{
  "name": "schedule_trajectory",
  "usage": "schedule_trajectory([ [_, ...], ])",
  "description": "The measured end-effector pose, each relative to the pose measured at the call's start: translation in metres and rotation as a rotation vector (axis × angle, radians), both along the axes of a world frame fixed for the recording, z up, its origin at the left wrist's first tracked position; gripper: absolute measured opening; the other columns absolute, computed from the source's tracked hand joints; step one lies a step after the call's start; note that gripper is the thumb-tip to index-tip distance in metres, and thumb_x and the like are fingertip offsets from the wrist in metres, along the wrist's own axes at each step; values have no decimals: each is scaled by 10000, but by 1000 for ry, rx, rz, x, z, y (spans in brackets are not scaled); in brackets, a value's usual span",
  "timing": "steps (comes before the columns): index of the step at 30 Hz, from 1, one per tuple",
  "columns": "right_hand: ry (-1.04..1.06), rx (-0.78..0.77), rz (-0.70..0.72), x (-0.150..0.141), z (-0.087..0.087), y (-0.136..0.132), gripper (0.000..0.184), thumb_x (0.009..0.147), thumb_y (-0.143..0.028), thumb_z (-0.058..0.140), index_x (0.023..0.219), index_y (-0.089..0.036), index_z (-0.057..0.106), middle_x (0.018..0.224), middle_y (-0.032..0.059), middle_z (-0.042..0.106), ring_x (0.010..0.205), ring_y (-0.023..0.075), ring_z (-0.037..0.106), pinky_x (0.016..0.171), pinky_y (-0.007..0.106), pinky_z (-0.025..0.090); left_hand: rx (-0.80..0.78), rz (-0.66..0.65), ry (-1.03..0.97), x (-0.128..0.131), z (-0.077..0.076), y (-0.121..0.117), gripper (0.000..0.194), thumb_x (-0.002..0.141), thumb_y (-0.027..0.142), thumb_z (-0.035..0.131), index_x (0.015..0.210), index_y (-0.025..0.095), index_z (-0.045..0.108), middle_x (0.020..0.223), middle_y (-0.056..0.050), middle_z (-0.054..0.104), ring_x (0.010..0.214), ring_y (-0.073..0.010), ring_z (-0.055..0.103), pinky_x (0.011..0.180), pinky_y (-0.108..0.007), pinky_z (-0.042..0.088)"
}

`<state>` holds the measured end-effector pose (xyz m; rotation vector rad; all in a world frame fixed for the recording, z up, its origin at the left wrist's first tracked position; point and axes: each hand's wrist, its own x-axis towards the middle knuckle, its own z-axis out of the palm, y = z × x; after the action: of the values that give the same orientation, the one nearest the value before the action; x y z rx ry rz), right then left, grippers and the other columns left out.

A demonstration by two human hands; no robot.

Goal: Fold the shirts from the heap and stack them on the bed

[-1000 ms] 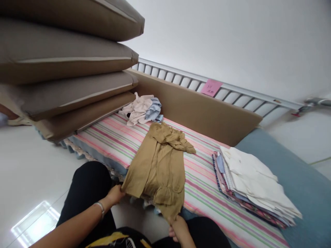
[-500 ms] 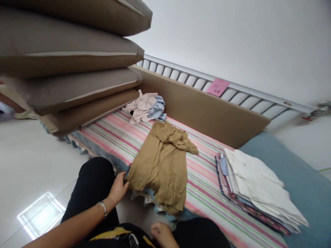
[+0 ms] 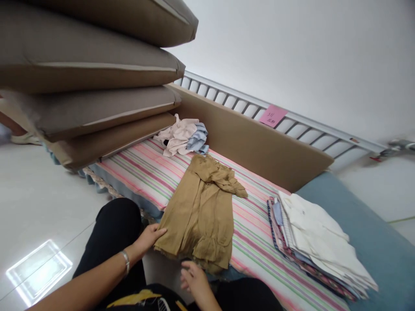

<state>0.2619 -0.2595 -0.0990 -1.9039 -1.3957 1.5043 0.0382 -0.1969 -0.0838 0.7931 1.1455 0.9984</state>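
Note:
A mustard-brown blouse [image 3: 189, 211] with ruffled, gathered cuffs lies in front of me, its sleeves folded across the body. Its lower edge hangs slightly over the front of the striped sheet [image 3: 256, 237]. My left hand [image 3: 149, 237], with a silver bracelet at the wrist, pinches the blouse's lower left corner, thumb on top. Just below the hem, my right hand [image 3: 193, 280] is held apart from the cloth with its fingers loosely spread, holding nothing.
On the right stands a stack of folded clothes [image 3: 319, 237], a white one on top. Crumpled pink and light-blue clothes [image 3: 186, 136] lie at the back. Large brown cushions [image 3: 97, 77] tower at left. A cardboard panel [image 3: 253, 138] leans against a railing bearing a pink note [image 3: 273, 115].
My left hand has taken hold of the blouse's lower left corner. My right hand has risen toward the hem, and its fingers have spread from a curled shape.

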Motion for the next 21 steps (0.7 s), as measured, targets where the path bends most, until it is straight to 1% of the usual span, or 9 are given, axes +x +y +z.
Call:
schedule_trajectory([
  [2,16,79,-60,-16,16,20,446,707,-413,564,1073,-157,555,666,-10,601,471,105,562,426,193,348,-19,4,28,-2,3,-2,595,506,635,724,753,100,643,594,-25,630,514,-143,550,508,-248,406],
  [4,25,160,-131,-30,28,39,456,733,-430,540,1095,-153,522,696,-4,604,458,93,557,408,184,343,-18,-4,36,-4,4,-3,613,519,646,713,783,97,651,618,-33,645,518,-147,556,498,-245,403],
  [7,65,95,-209,-45,36,58,384,750,-438,543,1017,-165,503,647,-31,577,402,73,514,369,170,317,-17,-12,-18,-5,6,-5,627,520,653,713,811,101,661,710,-64,686,620,-184,614,584,-269,457],
  [9,103,1,-216,-53,37,62,314,753,-456,546,881,-173,501,563,-54,534,360,67,474,348,165,305,-28,-26,-69,-6,8,-5,637,526,673,700,808,103,664,738,-84,698,662,-207,636,644,-296,481],
  [11,135,-41,-209,-58,40,62,296,753,-472,542,764,-183,479,493,-70,489,329,59,427,342,166,313,-33,-57,-116,-6,9,-5,655,546,710,662,799,105,671,733,-99,700,680,-228,649,693,-329,494],
  [14,168,-14,-192,-63,49,60,283,743,-458,561,701,-191,474,442,-85,454,305,48,371,337,166,304,-32,-89,-152,-7,9,-4,665,586,745,601,788,117,685,723,-108,699,713,-252,659,751,-367,501],
  [16,120,81,-139,-62,54,60,254,744,-412,569,657,-194,472,435,-81,447,309,52,372,324,168,276,-31,-77,-140,-9,8,-2,650,621,747,570,783,128,684,725,-103,696,730,-253,658,767,-371,503],
  [19,-42,206,-70,-57,49,60,230,748,-342,566,601,-202,460,435,-75,435,332,64,399,320,176,270,2,39,57,-13,5,0,657,660,764,502,776,138,664,650,-77,662,694,-252,645,740,-369,514],
  [21,-126,148,-87,-55,36,58,201,754,-303,553,604,-208,459,419,-80,417,335,76,410,324,182,289,97,178,313,-17,5,2,653,699,763,441,817,155,648,619,-55,634,660,-251,631,703,-370,521],
])
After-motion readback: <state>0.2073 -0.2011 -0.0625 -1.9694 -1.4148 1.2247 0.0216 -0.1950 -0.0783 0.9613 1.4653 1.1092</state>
